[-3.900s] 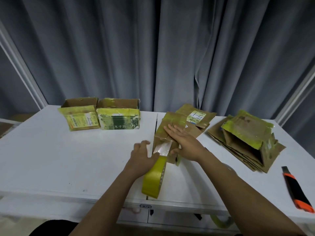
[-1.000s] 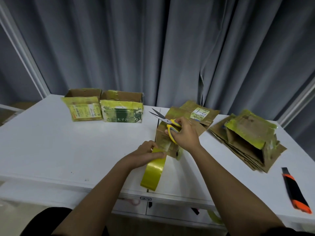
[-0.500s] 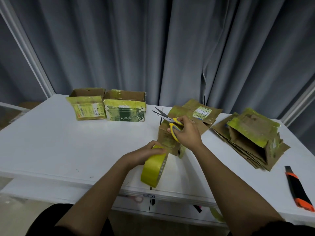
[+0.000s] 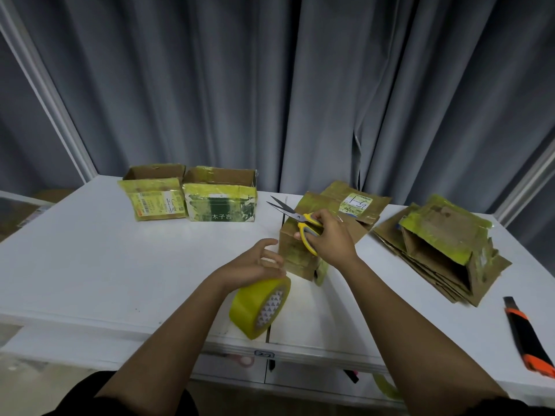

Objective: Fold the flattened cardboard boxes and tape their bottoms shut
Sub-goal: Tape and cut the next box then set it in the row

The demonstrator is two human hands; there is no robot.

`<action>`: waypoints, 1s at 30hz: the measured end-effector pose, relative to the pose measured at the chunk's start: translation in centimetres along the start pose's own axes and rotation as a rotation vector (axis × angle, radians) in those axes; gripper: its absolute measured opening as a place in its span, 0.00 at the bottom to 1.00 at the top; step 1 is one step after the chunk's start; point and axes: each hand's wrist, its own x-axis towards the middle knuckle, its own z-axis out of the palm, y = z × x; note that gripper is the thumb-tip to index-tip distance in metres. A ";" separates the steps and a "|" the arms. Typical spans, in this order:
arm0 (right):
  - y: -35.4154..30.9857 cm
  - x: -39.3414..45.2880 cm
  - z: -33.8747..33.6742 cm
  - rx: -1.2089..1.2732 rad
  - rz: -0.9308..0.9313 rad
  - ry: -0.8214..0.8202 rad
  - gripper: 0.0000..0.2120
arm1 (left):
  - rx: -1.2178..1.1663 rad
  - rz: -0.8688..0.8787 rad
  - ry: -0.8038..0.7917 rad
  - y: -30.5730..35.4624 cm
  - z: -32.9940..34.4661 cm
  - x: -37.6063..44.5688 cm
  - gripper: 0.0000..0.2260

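A small folded cardboard box (image 4: 295, 255) stands in the middle of the white table (image 4: 90, 265), bottom side up. My right hand (image 4: 329, 240) rests on it and grips yellow-handled scissors (image 4: 295, 219), blades apart and pointing up-left. My left hand (image 4: 255, 265) lies on top of a yellow tape roll (image 4: 258, 307) near the table's front edge, fingers spread loosely. A stack of flattened cardboard boxes (image 4: 441, 250) lies at the right.
Two folded boxes (image 4: 192, 202) with yellow tape stand side by side at the back left. Another flattened box (image 4: 357, 202) with a white label lies behind the middle box. An orange and black utility knife (image 4: 527, 334) lies at the right front edge. Grey curtains hang behind.
My right hand has picked up the scissors and brought them over the box. The tape roll has tipped from hanging off the box to lying under my left hand, whose fingers have loosened.
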 end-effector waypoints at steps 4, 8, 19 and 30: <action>-0.4 0.1 -0.6 0.018 0.024 -0.025 0.25 | 0.064 0.018 -0.025 0.8 0.0 1.1 0.32; -0.5 0.1 -0.7 -0.004 0.008 -0.029 0.21 | 0.140 0.103 0.106 0.9 0.2 2.1 0.18; -0.2 0.2 -1.3 0.044 0.076 -0.031 0.24 | 0.332 0.242 0.123 0.6 0.8 3.5 0.27; 2.6 -7.6 -5.6 0.063 0.322 -0.026 0.21 | 0.272 0.197 0.118 0.1 0.8 3.9 0.29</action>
